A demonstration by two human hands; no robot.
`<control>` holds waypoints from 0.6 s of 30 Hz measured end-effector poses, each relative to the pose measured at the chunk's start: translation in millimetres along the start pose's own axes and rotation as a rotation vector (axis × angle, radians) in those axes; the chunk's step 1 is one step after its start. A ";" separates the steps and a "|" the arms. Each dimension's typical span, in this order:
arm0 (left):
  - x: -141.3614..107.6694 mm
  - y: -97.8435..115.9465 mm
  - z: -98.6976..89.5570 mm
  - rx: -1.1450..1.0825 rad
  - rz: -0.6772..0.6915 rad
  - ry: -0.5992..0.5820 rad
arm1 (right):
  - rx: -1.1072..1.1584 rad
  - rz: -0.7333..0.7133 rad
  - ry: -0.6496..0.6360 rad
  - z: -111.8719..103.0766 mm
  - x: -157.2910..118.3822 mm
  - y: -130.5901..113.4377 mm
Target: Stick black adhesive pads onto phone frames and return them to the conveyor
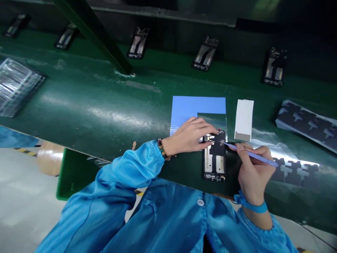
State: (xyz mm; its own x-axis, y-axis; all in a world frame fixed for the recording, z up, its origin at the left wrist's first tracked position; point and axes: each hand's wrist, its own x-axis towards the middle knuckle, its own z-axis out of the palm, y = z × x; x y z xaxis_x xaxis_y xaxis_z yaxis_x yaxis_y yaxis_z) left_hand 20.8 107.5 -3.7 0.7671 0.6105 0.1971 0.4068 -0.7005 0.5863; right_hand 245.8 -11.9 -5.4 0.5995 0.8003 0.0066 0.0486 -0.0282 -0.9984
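An opened phone [214, 160] lies on the green bench in front of me, its circuit parts and a black sheet showing. My left hand [188, 137] reaches in from the left, its thumb and a fingertip spread apart over the phone's upper part, touching it; nothing is visibly held. Tucked in the fingers of my right hand [254, 168] is a thin purple tool [256, 155], whose tip meets the right edge of the black sheet. A blue sheet [197, 105] is partly under a dark translucent piece just behind the phone.
Several opened phones [205, 54] stand in a row on the back strip. A white box [244, 119] and stacked dark sheets [310, 123] are to the right. Clear trays [17, 84] sit far left, near a green post [97, 35]. A green bin [73, 175] is below.
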 end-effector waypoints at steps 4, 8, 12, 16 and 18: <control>-0.3 -0.6 1.4 0.004 0.006 0.010 | -0.008 0.004 0.007 -0.6 0.9 0.3; -0.1 -0.9 2.3 0.001 0.025 0.032 | 0.016 0.020 -0.006 -1.5 3.5 -1.7; 0.7 -0.1 0.7 -0.005 0.017 0.017 | 0.015 0.041 -0.029 -2.2 5.2 -3.9; 1.7 1.1 -1.2 -0.013 0.001 -0.001 | 0.007 0.033 -0.030 -1.8 5.5 -3.7; 1.9 1.2 -1.2 -0.016 -0.004 -0.009 | -0.004 0.031 -0.030 -1.7 5.6 -3.3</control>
State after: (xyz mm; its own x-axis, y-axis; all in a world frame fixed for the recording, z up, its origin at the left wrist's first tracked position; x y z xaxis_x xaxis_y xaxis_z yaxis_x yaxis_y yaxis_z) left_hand 22.1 108.2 -1.7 0.7699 0.6099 0.1880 0.4020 -0.6922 0.5994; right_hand 250.4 -8.3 -2.0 0.5769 0.8164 -0.0260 0.0333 -0.0553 -0.9979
